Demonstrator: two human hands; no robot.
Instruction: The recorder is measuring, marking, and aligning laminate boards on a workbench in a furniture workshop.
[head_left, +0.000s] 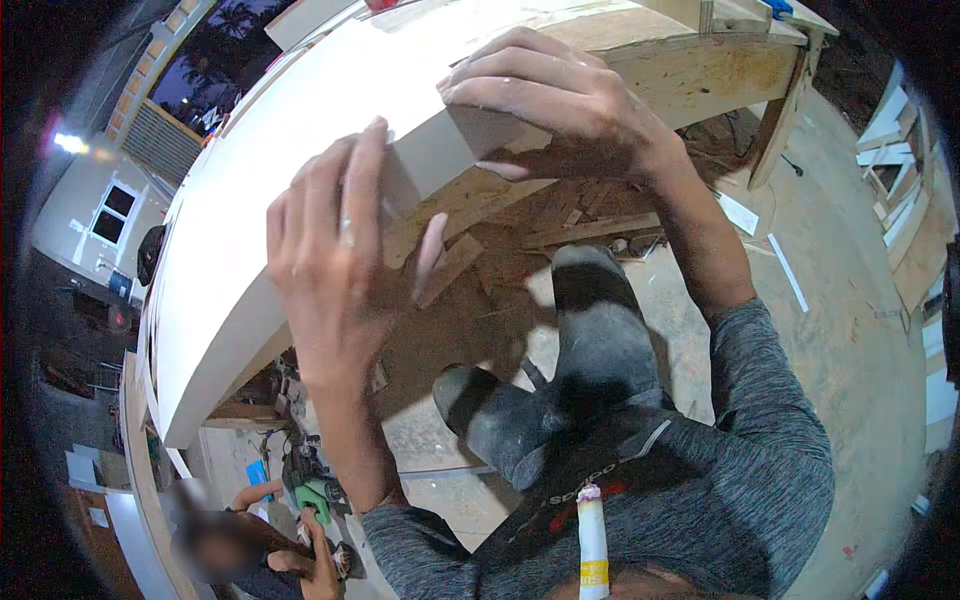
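A long white panel [250,190] with a curved near edge lies on a wooden frame in front of me. My left hand [340,240] is over this edge, fingers stretched out and thumb apart. My right hand [560,105] is farther along to the right, its fingers bent over the panel's edge and its thumb below them. I cannot tell how firmly either hand touches the panel. Dark patches beside both hands look like their shadows. Neither hand shows a tool.
Plywood side pieces [710,75] support the bench at right. Offcuts and a white strip [788,272] lie on the concrete floor. At lower left, another person [250,545] handles a green power tool [315,495]. A cigarette [592,540] juts up at the lower edge.
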